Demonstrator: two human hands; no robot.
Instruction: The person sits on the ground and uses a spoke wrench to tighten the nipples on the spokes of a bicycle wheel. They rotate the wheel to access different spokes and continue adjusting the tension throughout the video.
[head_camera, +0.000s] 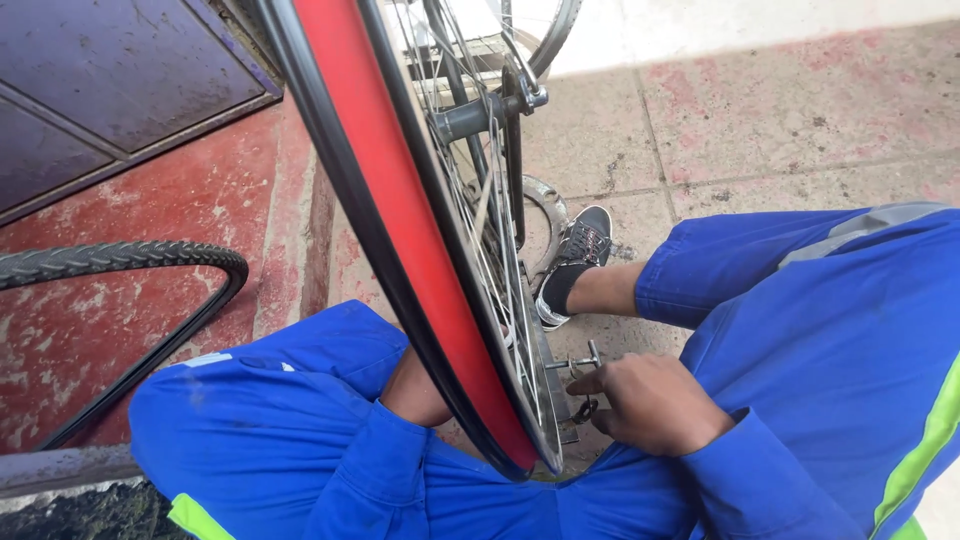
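A bare bicycle wheel (440, 250) with a red rim strip and silver spokes stands upright between my knees, with no tyre on it. My right hand (655, 402) is on its right side, low down. Its fingers are pinched on a small dark metal fitting (585, 410), just under a T-shaped metal bolt (580, 360) that sticks out by the rim. My left wrist (415, 390) reaches in from the left and my left hand is hidden behind the rim. Both sleeves are blue.
A loose black tyre (130, 258) lies on the red-painted ground at the left. My foot in a black shoe (580, 250) rests on the paving behind the wheel. The wheel's axle and fork (490, 110) are above, and a purple metal door (100, 80) is at the top left.
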